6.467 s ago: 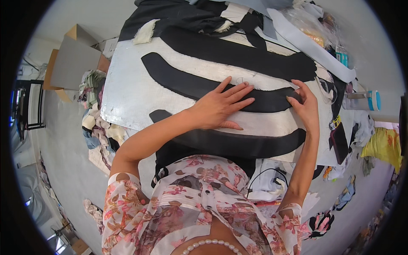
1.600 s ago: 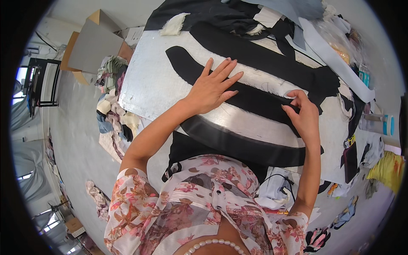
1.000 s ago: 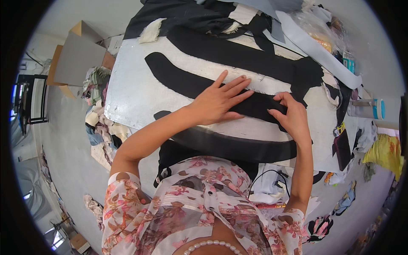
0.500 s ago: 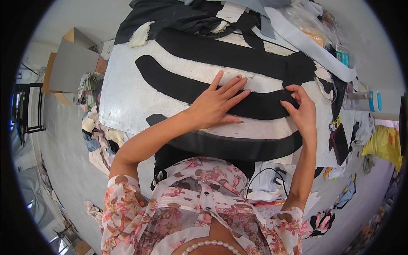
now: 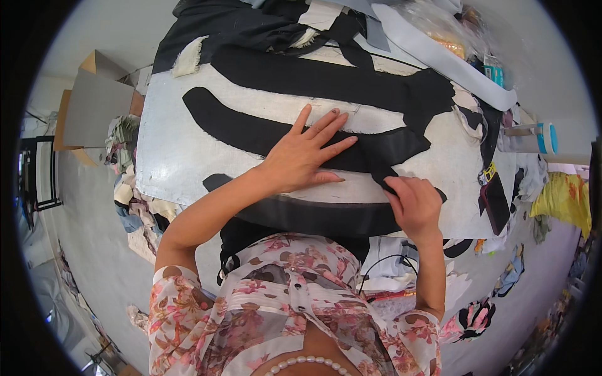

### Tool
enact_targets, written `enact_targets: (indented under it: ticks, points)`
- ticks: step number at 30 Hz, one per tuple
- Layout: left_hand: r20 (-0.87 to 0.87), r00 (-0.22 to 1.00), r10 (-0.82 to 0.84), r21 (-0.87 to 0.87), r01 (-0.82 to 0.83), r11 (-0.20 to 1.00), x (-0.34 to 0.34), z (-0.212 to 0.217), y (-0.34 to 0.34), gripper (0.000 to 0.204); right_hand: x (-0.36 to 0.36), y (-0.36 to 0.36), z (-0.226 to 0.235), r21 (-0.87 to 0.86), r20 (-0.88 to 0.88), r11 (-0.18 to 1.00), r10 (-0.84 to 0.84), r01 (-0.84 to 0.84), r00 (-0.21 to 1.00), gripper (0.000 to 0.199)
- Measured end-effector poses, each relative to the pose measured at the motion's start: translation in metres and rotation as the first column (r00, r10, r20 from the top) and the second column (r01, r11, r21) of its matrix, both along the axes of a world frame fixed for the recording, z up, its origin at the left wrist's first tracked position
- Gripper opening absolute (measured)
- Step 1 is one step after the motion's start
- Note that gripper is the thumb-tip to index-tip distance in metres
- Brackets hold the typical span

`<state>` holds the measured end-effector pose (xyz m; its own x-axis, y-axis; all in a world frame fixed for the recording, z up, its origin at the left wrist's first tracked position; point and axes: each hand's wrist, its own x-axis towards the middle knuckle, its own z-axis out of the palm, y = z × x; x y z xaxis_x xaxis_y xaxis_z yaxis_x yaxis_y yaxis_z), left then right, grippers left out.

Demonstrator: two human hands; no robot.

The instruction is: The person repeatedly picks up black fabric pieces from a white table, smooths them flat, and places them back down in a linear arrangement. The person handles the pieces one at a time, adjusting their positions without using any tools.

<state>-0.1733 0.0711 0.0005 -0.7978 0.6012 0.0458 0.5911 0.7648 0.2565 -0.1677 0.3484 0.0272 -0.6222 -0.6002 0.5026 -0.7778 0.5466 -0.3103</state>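
Note:
A curved black fabric strip [image 5: 226, 123] lies across the middle of the pale work board [image 5: 169, 141]. My left hand [image 5: 301, 155] rests flat on it with the fingers spread. At the strip's right end, my right hand [image 5: 415, 205] pinches the corner of a black fabric layer [image 5: 378, 168], folded back toward me. Under that fold a slightly shinier black layer [image 5: 398, 145] shows. A second black strip [image 5: 307, 76] lies beyond, its right end meeting a bunched black piece. Closer to me is a third, partly sheer black strip [image 5: 313, 216], its right end partly behind my right hand.
Dark cloth [image 5: 219, 31] is heaped at the far left edge, with a frayed cream scrap [image 5: 190, 57] by it. A light grey strip [image 5: 445, 59] runs along the far right. A dark phone-like object [image 5: 495, 203] lies at the right; a cardboard box [image 5: 100, 109] stands left.
My right hand has moved toward me and left, pulling the top layer's end back from the strip. My left hand stays flat on the fabric. The whole view has shifted slightly.

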Motion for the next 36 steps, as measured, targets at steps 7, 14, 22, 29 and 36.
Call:
enact_targets:
  ticks: [7,14,22,29,36]
  points:
    - [0.01,1.0,-0.001,0.0,0.001,1.0,-0.001,0.0,0.0,0.081,-0.023,0.003,0.006,-0.173,0.382,0.916,-0.276,0.362,0.882,0.031]
    - [0.018,1.0,-0.008,-0.001,0.008,1.0,-0.001,-0.001,0.0,0.082,-0.07,0.016,-0.025,-0.121,0.506,0.9,-0.307,0.418,0.806,0.032]
    - [0.018,1.0,-0.021,0.0,0.021,1.0,0.0,0.002,0.0,0.082,-0.115,0.025,-0.02,0.262,0.23,0.828,-0.553,0.496,0.801,0.026]
    - [0.029,0.999,-0.024,-0.004,0.025,1.0,0.003,0.002,-0.002,0.082,-0.134,0.045,-0.003,0.12,-0.138,0.76,-0.624,0.638,0.769,0.02]
    - [0.025,0.999,-0.02,-0.002,0.02,1.0,0.002,0.0,-0.003,0.08,-0.082,0.024,-0.001,-0.061,0.559,0.95,-0.222,0.307,0.799,0.028]
